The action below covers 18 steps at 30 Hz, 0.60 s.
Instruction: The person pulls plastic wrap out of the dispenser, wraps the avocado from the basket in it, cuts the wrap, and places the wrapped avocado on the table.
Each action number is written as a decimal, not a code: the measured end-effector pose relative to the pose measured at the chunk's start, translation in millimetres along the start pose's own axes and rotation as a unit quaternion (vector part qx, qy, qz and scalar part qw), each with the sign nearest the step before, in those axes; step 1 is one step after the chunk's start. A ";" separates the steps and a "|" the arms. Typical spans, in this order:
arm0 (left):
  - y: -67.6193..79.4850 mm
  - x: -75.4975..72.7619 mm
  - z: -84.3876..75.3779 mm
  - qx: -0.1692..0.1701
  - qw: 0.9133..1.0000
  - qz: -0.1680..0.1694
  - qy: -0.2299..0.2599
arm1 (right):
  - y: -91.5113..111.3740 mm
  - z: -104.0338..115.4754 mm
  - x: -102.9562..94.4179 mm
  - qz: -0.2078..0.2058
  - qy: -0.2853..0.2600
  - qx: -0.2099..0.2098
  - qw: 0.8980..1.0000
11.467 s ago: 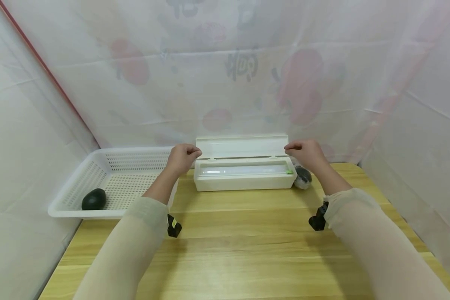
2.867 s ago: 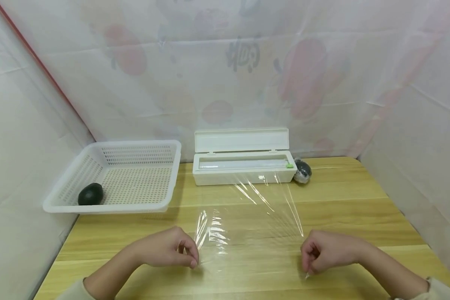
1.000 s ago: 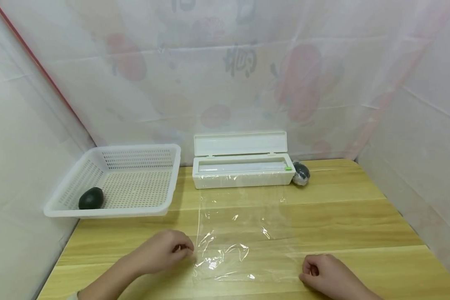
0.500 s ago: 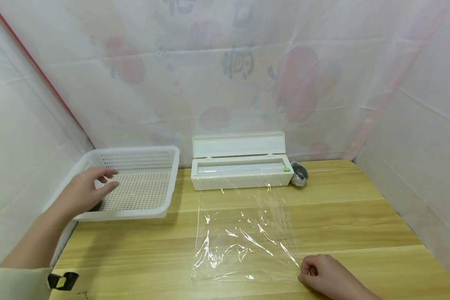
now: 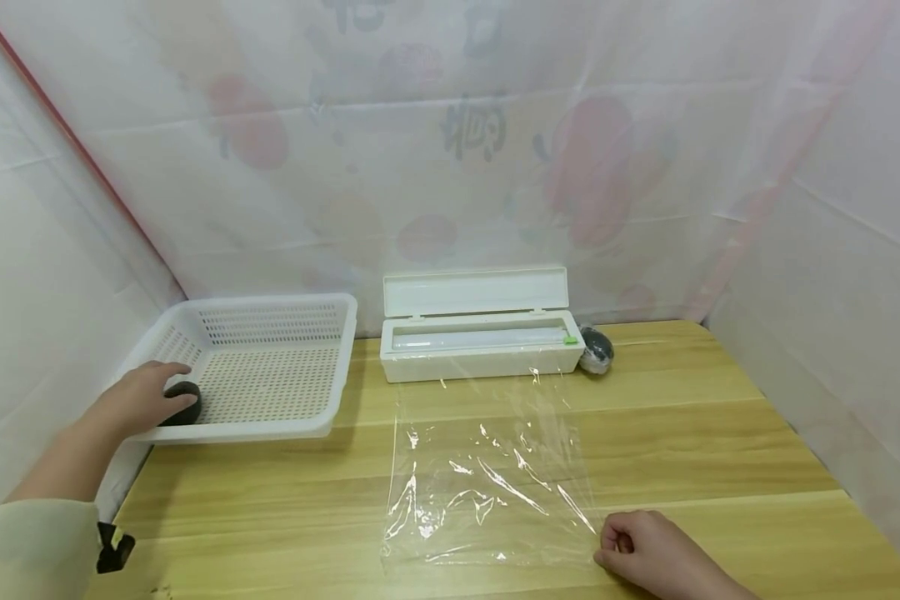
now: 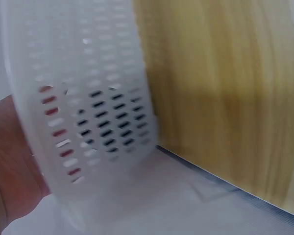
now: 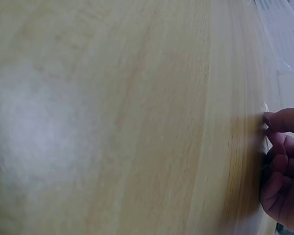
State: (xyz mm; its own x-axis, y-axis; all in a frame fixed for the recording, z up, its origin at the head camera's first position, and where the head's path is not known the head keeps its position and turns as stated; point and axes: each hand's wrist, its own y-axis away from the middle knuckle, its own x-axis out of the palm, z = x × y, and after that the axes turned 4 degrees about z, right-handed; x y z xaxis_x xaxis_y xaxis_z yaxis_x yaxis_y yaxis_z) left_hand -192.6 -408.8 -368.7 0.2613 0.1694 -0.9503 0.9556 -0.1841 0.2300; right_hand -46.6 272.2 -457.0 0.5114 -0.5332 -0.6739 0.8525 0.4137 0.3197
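My left hand (image 5: pixel 138 400) reaches over the near left corner of the white perforated basket (image 5: pixel 342 367). Thumb and fingers spread around a dark green avocado (image 5: pixel 187 414) on its floor, the index finger a little above it. Through the holes of the basket wall (image 6: pixel 103 63), the left wrist view shows the dark fruit, with the hand (image 6: pixel 14 161) behind. My right hand (image 5: pixel 648 546) pinches the near right corner of a clear sheet of cling film (image 5: pixel 487 483), drawn toward me from a white dispenser box (image 5: pixel 487 367). In the right wrist view, that hand (image 7: pixel 284 166) has thumb and finger together.
The dispenser's lid (image 5: pixel 476 292) stands raised at the back, and a green slide cutter (image 5: pixel 571 340) sits at its right end. Beside it lies a film-wrapped dark fruit (image 5: pixel 596 350). A printed curtain (image 5: pixel 450 200) closes off the back of the wooden table (image 5: pixel 682 442).
My left hand let go of the film's left corner, moved left to the basket and lowered around the avocado. The right hand stays at the film's right corner. Earlier, both hands pulled the film out.
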 end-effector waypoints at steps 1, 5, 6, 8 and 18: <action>-0.8 1.9 2.6 -0.002 1.000 0.004 0.001 | 0.0 0.1 0.1 0.000 0.000 0.001 1.000; -3.3 3.1 6.7 -0.012 1.000 0.021 -0.004 | 0.0 0.7 0.4 -0.001 0.001 0.003 1.000; -3.8 2.2 6.3 -0.015 1.000 0.025 -0.006 | 0.1 0.9 0.4 -0.002 0.001 0.003 1.000; -5.4 0.7 4.6 -0.016 0.999 0.033 -0.012 | 0.3 1.5 0.2 -0.002 0.000 0.003 1.000; -18.0 8.3 -0.8 -0.003 0.998 0.069 0.004 | 0.0 2.0 0.3 -0.009 0.002 -0.008 1.000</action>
State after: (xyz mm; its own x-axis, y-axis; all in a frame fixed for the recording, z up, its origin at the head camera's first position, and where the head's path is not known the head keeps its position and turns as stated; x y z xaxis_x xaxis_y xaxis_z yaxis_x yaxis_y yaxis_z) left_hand -207.5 -403.4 -380.5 0.3924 0.1505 -0.9074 0.9110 -0.1997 0.3609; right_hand -46.2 270.6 -455.9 0.4947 -0.5377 -0.6827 0.8601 0.4151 0.2963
